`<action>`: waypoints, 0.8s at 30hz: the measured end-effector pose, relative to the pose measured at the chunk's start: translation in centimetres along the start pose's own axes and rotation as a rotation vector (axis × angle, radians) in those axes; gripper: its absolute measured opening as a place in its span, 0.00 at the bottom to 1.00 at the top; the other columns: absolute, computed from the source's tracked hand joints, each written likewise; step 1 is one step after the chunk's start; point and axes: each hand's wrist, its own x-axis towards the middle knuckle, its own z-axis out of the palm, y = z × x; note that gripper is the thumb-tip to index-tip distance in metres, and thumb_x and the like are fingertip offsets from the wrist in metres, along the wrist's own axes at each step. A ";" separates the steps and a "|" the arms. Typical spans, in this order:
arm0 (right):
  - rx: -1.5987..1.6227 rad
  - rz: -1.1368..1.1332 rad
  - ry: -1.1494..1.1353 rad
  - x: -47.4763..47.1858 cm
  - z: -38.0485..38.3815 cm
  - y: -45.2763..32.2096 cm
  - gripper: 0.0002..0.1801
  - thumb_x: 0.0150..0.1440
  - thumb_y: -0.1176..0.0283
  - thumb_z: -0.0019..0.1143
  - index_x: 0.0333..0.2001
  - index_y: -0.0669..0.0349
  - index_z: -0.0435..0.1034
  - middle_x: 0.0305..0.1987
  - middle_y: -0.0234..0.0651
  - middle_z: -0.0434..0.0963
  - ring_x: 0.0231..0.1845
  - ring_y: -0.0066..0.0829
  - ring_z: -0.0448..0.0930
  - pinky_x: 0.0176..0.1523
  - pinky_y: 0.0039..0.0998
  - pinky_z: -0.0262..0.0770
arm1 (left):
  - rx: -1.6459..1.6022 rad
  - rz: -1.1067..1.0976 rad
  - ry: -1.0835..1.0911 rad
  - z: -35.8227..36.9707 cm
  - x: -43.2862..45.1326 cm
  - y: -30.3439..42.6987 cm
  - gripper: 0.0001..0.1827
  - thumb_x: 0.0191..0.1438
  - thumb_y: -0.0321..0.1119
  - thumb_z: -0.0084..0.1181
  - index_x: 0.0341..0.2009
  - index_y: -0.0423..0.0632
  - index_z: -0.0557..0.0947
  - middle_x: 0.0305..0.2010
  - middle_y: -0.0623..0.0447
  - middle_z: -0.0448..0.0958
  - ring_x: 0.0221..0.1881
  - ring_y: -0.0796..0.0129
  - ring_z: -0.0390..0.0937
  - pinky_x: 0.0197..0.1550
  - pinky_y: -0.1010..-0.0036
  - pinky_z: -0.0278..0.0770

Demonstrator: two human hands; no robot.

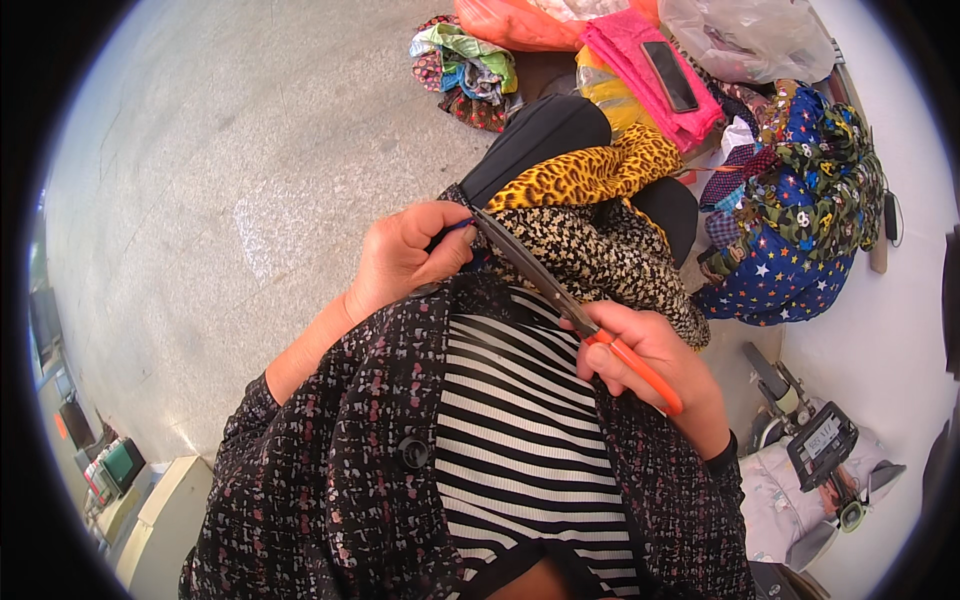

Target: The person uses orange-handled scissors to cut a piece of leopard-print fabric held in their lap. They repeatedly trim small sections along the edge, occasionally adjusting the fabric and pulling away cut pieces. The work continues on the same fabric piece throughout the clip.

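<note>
My left hand [416, 251] pinches a small piece of dark blue fabric between thumb and fingers. My right hand [645, 349] grips a pair of scissors with orange handles [637, 367]. Their long metal blades point up and left, and the tips lie beside my left fingertips; whether they touch the fabric cannot be told. Across my lap lies a black cloth with a small cream pattern [592, 255], and a yellow leopard-print cloth [592, 176] rests over my dark-trousered knees.
A bundle of star-patterned and camouflage fabric [795, 247] stands at the right. Ahead are a pink towel [630, 56] bearing a smartphone [669, 77], plastic bags [750, 45] and a heap of colourful cloth [469, 67] on the floor. Handlebars with a display [821, 442] are at lower right.
</note>
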 end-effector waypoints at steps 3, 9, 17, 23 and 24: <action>-0.030 -0.025 0.001 0.5 0.2 -0.3 0.21 0.61 0.63 0.56 0.54 0.64 0.68 0.26 0.24 0.73 0.21 0.11 0.69 0.25 0.17 0.66 | 0.024 -0.047 0.008 0.2 -0.2 1.1 0.08 0.60 0.29 0.57 0.42 0.41 0.82 0.27 0.58 0.78 0.28 0.79 0.73 0.32 0.80 0.73; -0.006 0.019 0.026 -0.2 0.2 -0.4 0.23 0.61 0.63 0.56 0.56 0.64 0.68 0.26 0.25 0.73 0.21 0.12 0.69 0.26 0.17 0.66 | -0.079 -0.121 0.030 0.1 -0.1 0.7 0.07 0.61 0.30 0.56 0.41 0.42 0.82 0.27 0.58 0.78 0.28 0.80 0.72 0.31 0.81 0.71; -0.021 0.023 0.013 -0.5 0.2 -0.1 0.23 0.61 0.61 0.56 0.55 0.64 0.68 0.26 0.24 0.73 0.21 0.12 0.69 0.25 0.17 0.66 | -0.165 -0.162 0.031 0.2 0.1 0.6 0.07 0.61 0.29 0.56 0.42 0.41 0.81 0.27 0.59 0.78 0.28 0.81 0.71 0.30 0.82 0.70; -0.023 0.000 0.011 -0.4 0.2 0.1 0.23 0.61 0.61 0.56 0.55 0.64 0.68 0.25 0.24 0.73 0.21 0.12 0.69 0.25 0.17 0.66 | -0.109 -0.114 0.039 0.2 0.0 0.8 0.07 0.60 0.29 0.57 0.41 0.41 0.81 0.27 0.58 0.78 0.28 0.80 0.73 0.32 0.82 0.71; -0.025 0.001 0.011 -0.4 0.2 0.1 0.23 0.61 0.61 0.56 0.55 0.64 0.68 0.25 0.24 0.73 0.21 0.12 0.69 0.25 0.18 0.66 | -0.096 -0.105 0.039 0.1 0.0 0.9 0.07 0.60 0.28 0.57 0.41 0.41 0.81 0.27 0.58 0.78 0.28 0.79 0.73 0.32 0.81 0.72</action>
